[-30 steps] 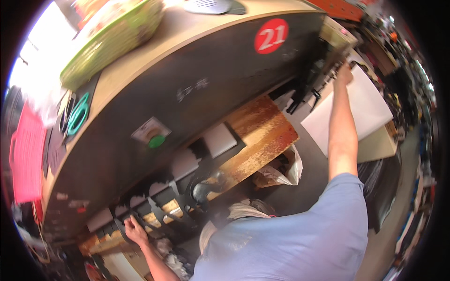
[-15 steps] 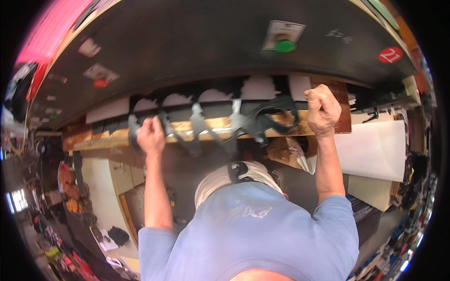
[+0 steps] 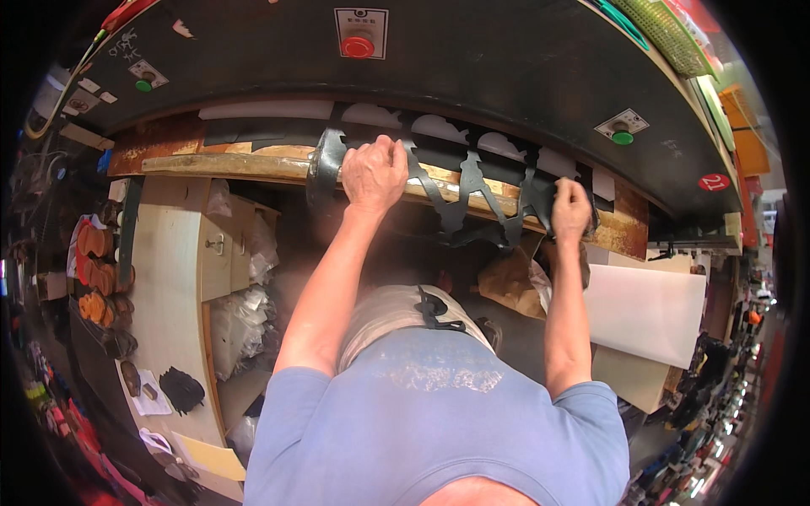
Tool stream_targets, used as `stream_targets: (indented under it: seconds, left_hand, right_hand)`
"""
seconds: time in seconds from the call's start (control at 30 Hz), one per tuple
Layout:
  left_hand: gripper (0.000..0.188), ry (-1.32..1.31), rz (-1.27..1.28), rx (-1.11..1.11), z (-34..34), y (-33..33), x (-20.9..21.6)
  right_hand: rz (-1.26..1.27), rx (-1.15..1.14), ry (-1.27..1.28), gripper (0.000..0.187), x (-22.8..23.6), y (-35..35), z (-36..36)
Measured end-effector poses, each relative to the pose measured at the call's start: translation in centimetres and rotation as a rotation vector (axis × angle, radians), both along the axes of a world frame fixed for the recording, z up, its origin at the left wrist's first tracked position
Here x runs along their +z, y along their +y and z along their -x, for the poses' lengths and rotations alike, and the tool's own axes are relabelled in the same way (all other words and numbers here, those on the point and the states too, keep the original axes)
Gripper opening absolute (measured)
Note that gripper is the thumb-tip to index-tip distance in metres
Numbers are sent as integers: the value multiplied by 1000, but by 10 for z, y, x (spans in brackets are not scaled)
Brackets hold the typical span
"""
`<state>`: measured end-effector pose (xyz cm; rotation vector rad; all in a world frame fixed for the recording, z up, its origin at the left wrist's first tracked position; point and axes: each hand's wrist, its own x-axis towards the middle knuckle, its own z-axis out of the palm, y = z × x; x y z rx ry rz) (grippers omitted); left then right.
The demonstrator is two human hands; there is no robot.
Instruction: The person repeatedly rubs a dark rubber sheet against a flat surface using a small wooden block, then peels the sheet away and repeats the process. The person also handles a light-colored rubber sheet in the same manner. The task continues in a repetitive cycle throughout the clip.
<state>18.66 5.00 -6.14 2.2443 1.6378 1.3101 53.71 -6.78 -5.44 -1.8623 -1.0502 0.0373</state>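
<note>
A black sheet [image 3: 472, 179] of leather-like material, with cut-out gaps leaving thin webs and jagged edges, droops over the front edge of the wooden board [image 3: 228, 164]. My left hand [image 3: 375, 173] is closed on its upper edge near the left end, where a flap [image 3: 327, 164] hangs beside the fingers. At the right end, my right hand [image 3: 572, 209] is closed on the sheet too, slightly lower. Pale rounded shapes [image 3: 439, 126] show through and behind the gaps. Both hands are held just in front of the dark machine panel [image 3: 472, 51].
Above the board, the panel carries a red button [image 3: 358, 46] and green buttons [image 3: 623, 137]. A pale cabinet [image 3: 164, 253] stands on the left, with plastic bags [image 3: 240, 329] inside. Brown paper [image 3: 513, 282] and a white sheet [image 3: 645, 314] lie to the right.
The camera view has swung left, so the panel's buttons sit farther right. My hands have come closer together, both still on the black sheet, which hangs with less blur.
</note>
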Motion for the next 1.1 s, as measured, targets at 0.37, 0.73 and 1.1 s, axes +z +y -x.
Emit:
stream_targets:
  seconds: [0.37,0.73,1.1]
  left_hand:
    - [23,-2,-21,-43,3,2,-6]
    - [18,37,126,-126,8,-21,-3]
    - [33,-169,242,-208,86,-17,24]
  right_hand:
    - [-111,43,-169,23,-22,-2,0]
    - [-72,374,116,19,60,19,52]
    - [222,609,-216,94,7,131,251]
